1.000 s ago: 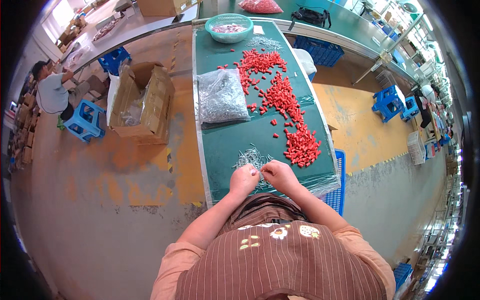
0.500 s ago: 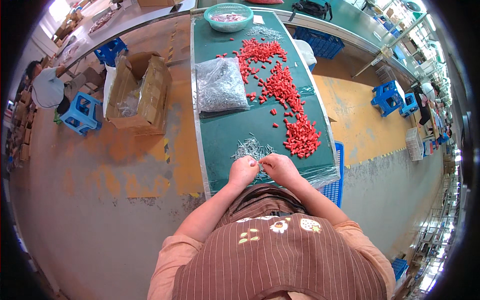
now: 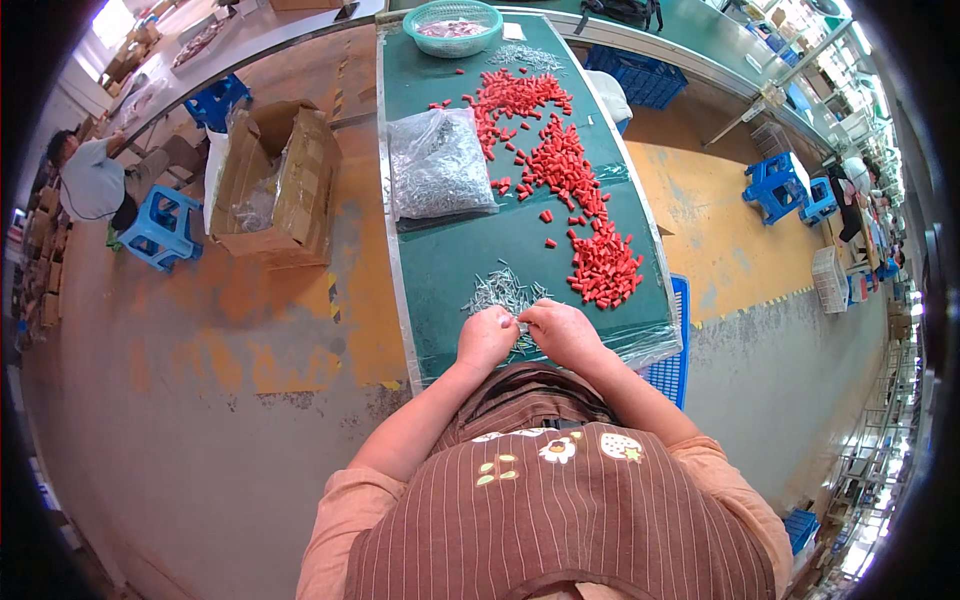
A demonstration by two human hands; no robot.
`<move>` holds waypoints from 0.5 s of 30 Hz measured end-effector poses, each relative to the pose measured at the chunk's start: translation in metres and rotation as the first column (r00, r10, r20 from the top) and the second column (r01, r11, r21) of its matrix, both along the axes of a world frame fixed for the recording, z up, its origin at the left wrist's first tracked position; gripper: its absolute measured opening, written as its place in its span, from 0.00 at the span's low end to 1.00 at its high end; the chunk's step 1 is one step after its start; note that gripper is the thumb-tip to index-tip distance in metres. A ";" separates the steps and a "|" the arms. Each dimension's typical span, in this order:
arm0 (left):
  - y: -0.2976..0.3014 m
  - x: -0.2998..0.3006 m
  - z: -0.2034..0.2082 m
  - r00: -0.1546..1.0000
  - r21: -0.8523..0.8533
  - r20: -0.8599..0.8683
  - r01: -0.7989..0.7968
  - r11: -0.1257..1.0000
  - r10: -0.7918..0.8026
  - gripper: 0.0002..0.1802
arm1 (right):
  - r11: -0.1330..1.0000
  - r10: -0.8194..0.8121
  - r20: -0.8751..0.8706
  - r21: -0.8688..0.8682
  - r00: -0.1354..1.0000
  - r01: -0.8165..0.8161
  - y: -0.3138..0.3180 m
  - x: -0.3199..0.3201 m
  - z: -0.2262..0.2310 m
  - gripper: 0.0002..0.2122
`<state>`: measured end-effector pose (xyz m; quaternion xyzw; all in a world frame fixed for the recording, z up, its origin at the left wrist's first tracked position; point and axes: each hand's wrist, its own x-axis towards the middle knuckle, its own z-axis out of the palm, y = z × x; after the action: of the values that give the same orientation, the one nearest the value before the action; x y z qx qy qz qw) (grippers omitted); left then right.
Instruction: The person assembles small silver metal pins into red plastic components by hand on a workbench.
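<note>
At the near end of the green table (image 3: pixel 450 260), my left hand (image 3: pixel 487 337) and my right hand (image 3: pixel 562 333) meet over a loose pile of thin silvery metal pins (image 3: pixel 503 288). Fingers of both hands are closed in a pinch, tips almost touching. Whatever sits between them is too small to name. Just right of the pin pile lies a heap of small red plastic caps (image 3: pixel 607 272), which trails off toward the far end. A clear plastic bag full of metal pins (image 3: pixel 440 165) rests beyond my left hand.
A green mesh basket (image 3: pixel 453 30) and more loose pins (image 3: pixel 525 58) are at the table's far end. An open cardboard box (image 3: pixel 280 190) and a blue stool (image 3: pixel 163 228) stand on the left, near a seated person (image 3: pixel 92 178). A blue crate (image 3: pixel 668 350) sits beside the right edge.
Both hands stay pinched together over the pins with hardly any shift. The whole view has moved very slightly.
</note>
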<state>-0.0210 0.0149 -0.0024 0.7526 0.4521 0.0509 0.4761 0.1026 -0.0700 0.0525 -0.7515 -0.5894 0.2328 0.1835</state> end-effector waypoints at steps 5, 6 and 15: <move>0.010 -0.006 -0.010 0.996 -0.061 0.066 -0.056 0.997 0.060 0.10 | 0.992 -0.069 -0.078 0.096 0.995 0.077 0.001 0.021 -0.012 0.09; 0.015 -0.009 -0.016 0.987 -0.110 0.125 -0.085 0.990 0.099 0.09 | 0.987 -0.114 -0.086 0.102 0.990 0.122 0.000 0.025 -0.017 0.09; 0.056 -0.025 -0.021 0.853 -0.893 0.003 -0.232 0.385 0.523 0.08 | 0.999 -0.011 0.219 -0.037 0.976 0.019 -0.019 0.023 -0.091 0.05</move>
<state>-0.0457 0.0709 -0.0230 0.2653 0.5011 0.0316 0.8231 0.1259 -0.0888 -0.0388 -0.7804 -0.5957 0.1588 0.1048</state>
